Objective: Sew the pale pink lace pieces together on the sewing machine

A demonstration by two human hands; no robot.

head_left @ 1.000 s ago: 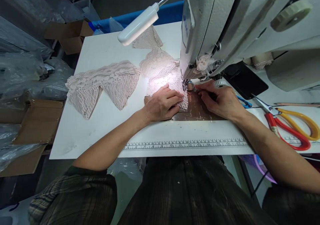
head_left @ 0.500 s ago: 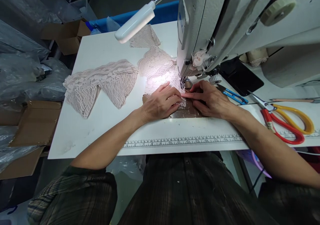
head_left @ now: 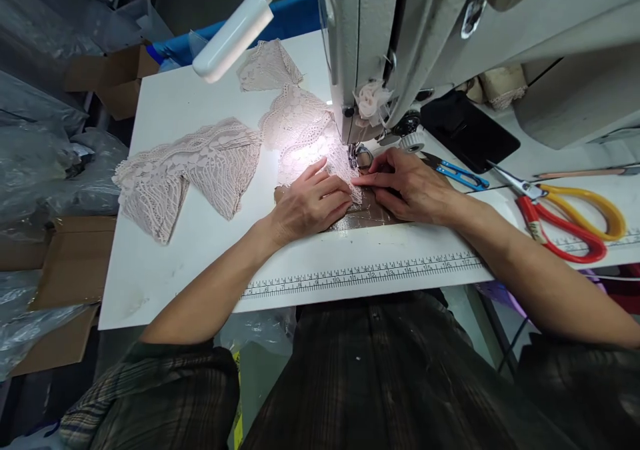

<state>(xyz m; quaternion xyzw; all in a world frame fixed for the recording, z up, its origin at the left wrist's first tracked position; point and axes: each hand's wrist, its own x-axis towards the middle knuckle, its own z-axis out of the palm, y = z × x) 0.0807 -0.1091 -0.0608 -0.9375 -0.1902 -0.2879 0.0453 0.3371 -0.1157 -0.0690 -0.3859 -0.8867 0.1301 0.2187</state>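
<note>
Under the sewing machine (head_left: pixel 367 57) lies a pale pink lace piece (head_left: pixel 310 147), lit brightly near the needle. My left hand (head_left: pixel 315 200) rests on the lace with its fingers stretched out and pressing it flat, left of the presser foot (head_left: pixel 354 157). At the lace's right edge, just in front of the foot, my right hand (head_left: pixel 407 187) pinches with thumb and forefinger. Beneath both hands is a brownish metal plate (head_left: pixel 360 219). The lace joins further lace at the back. Fingers partly hide the edge being held.
Folded lace pieces (head_left: pixel 200 163) lie on the white table (head_left: pixel 190 263) to the left. Blue thread snips (head_left: pixel 463 175), a black phone (head_left: pixel 470 130) and red-and-yellow scissors (head_left: pixel 560 213) are at the right. A white lamp (head_left: pixel 233 33) hangs above; a printed ruler (head_left: pixel 360 275) lines the front edge.
The camera view has turned slightly, so the machine and lace appear further left. Both hands keep nearly the same place beside the presser foot, and the lace has barely moved under them.
</note>
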